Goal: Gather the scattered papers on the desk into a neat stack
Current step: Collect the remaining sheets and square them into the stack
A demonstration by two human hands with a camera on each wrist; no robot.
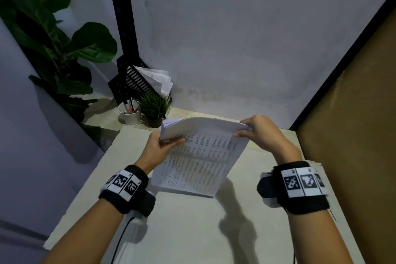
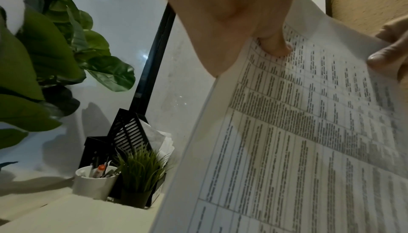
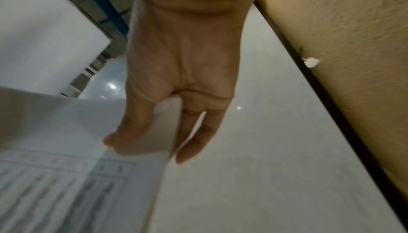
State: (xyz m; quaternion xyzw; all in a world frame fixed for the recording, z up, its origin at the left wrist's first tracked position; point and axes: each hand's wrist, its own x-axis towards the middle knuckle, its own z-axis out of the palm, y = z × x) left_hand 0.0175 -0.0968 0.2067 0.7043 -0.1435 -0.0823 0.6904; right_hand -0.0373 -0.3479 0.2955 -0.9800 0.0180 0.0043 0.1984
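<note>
A thick stack of white papers (image 1: 197,156) printed with tables stands on its lower edge on the pale desk (image 1: 182,231), tilted toward me, its top curling over. My left hand (image 1: 159,146) grips the stack's upper left corner, thumb on the printed face (image 2: 276,48). My right hand (image 1: 255,133) pinches the upper right corner, thumb in front and fingers behind (image 3: 132,132). The printed sheet (image 2: 309,140) fills the left wrist view; the stack's right edge (image 3: 154,167) shows in the right wrist view.
At the desk's back left stand a white cup with pens (image 1: 129,113), a small potted grass plant (image 1: 155,109) and a black file holder with papers (image 1: 139,81). A large leafy plant (image 1: 53,38) is far left. A brown panel (image 1: 353,135) borders the right side.
</note>
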